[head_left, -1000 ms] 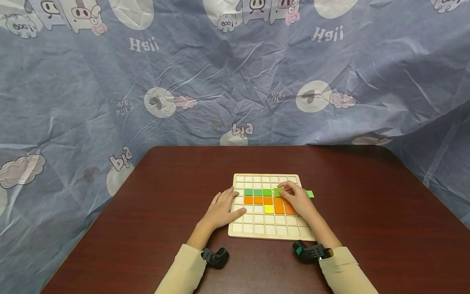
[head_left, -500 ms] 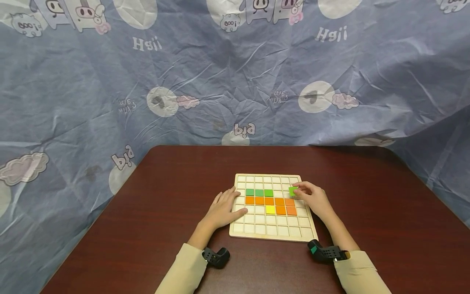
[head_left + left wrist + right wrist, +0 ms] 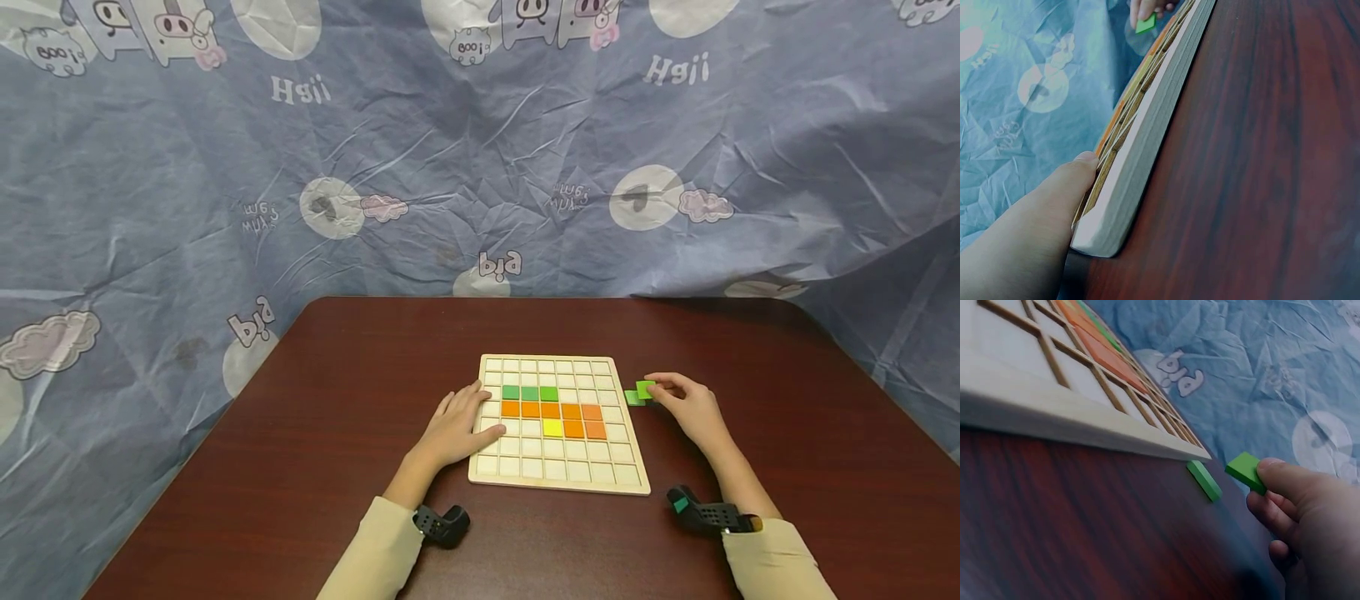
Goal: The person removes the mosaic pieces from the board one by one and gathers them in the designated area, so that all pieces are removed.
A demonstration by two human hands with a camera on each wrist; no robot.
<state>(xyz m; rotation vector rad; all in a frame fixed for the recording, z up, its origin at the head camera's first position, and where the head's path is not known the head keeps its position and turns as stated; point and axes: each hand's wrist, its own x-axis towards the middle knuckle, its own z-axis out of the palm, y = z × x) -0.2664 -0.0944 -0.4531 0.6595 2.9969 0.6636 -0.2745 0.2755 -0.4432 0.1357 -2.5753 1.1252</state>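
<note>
A pale wooden grid board (image 3: 525,468) lies on the table with colored square tiles in some cells. Green tiles (image 3: 529,392) form one row; below it runs a row of orange tiles (image 3: 530,409). A yellow tile (image 3: 552,427) sits beside more orange ones in the row nearer the body. My left hand (image 3: 452,429) rests flat over the board's left edge, fingers spread. Just off the right edge, my right hand (image 3: 692,408) pinches a bright green tile (image 3: 1246,470) between thumb and fingers. Another light green tile (image 3: 1204,480) lies on the table below it, against the board's side.
The dark reddish-brown table (image 3: 375,350) extends around the board on all sides. A blue printed cloth (image 3: 450,150) hangs behind its far edge. Each wrist wears a black camera band, such as the left band (image 3: 441,526).
The right hand has moved right from over the board to beyond its edge, carrying the bright green tile out of the green row's area. The left hand has stayed in place.
</note>
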